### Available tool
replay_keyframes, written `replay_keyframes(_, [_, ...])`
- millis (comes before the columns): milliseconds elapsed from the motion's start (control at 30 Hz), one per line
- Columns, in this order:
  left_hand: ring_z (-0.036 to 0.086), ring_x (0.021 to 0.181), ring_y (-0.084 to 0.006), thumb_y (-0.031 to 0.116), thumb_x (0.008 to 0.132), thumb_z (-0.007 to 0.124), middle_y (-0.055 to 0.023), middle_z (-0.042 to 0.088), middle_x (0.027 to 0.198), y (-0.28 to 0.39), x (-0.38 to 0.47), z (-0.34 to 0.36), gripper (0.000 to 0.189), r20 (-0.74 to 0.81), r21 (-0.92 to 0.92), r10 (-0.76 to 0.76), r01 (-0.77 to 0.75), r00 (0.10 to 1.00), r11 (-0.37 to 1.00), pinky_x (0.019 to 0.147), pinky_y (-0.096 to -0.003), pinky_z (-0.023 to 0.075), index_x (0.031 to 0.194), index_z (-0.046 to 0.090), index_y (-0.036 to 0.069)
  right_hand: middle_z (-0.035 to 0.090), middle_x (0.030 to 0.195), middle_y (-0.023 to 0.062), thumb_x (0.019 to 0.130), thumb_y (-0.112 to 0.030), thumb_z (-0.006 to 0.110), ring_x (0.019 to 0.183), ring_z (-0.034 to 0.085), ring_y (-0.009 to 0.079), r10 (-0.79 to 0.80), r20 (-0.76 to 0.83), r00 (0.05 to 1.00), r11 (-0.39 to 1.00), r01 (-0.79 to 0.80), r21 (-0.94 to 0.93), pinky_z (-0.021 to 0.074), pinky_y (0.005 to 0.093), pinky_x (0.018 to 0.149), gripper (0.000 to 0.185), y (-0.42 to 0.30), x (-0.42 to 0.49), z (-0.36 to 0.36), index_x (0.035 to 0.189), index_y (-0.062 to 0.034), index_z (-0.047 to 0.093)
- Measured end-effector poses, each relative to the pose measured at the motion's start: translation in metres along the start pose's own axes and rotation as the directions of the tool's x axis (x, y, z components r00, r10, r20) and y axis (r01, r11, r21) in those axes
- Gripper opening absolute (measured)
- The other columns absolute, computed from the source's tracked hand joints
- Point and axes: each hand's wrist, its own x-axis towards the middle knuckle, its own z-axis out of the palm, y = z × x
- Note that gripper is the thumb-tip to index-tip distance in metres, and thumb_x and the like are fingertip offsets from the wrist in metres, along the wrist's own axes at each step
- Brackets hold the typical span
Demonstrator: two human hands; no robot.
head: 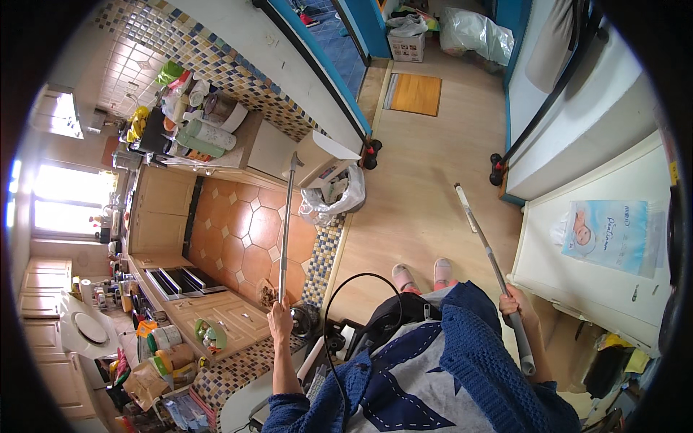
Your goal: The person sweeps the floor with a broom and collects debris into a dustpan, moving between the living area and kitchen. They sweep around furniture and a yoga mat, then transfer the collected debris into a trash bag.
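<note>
My left hand [280, 320] grips the lower end of a long grey pole [285, 233]. A pale pan-like head, which looks like a long-handled dustpan [314, 162], sits at the pole's far end. It is tilted above a bin lined with a white plastic bag [351, 196], which holds some rubbish. In my right hand [514, 304] is the grey handle of a broom [491, 257], slanting up and away to the left. Its narrow head [465, 208] is seen nearly edge-on over the wooden floor; whether it touches the floor I cannot tell.
My slippered feet [403, 277] stand on the pale floor [390, 227]. Orange kitchen tiles [254, 216] lie left, beyond a mosaic strip [324, 260]. A white cabinet [541, 238] bearing a diaper pack [606, 235] flanks my right. Dumbbells [371, 154] rest by the doorway; a mat [416, 94] lies ahead.
</note>
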Motion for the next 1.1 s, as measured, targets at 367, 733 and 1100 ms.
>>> replay_keyframes(367, [0.054,0.075,-0.0462,0.051,0.089,0.036,-0.0270,0.057,0.074,-0.034,-0.029,0.044,0.060,-0.003,-0.007,-0.074,0.074,0.997,0.997,0.066,-0.0521,0.0403,0.075,0.055,-0.004,0.030,0.044,-0.0061,0.088,-0.052,0.043,0.035,0.033,0.0057,-0.031,-0.095,0.995,0.997,0.025,-0.071,0.0266,0.0203,0.032,0.050,0.001,-0.011,-0.009,0.058,-0.0117,0.036])
replay_keyframes(733, [0.051,0.064,-0.0443,0.047,0.091,0.038,-0.0268,0.049,0.062,-0.039,-0.021,0.053,0.056,-0.042,-0.027,-0.044,0.043,0.998,0.999,0.057,-0.0513,0.0361,0.067,0.045,-0.003,0.035,0.046,-0.0060,0.086,-0.049,0.047,0.038,0.036,0.0059,-0.059,-0.073,0.996,0.998,0.061,0.016,0.0305,0.0193,0.035,0.048,0.013,-0.021,0.007,0.058,-0.0119,0.037])
replay_keyframes(1100, [0.052,0.077,-0.0480,0.045,0.090,0.039,-0.0298,0.055,0.075,-0.035,-0.019,0.062,0.052,-0.037,-0.033,-0.106,0.104,0.994,0.994,0.065,-0.0533,0.0383,0.073,0.050,-0.004,0.033,0.044,-0.0067,0.088,-0.051,0.044,0.035,0.035,0.0050,-0.042,-0.095,0.995,0.998,0.038,-0.043,0.0303,0.0196,0.033,0.050,0.029,-0.021,0.027,0.058,-0.0108,0.038])
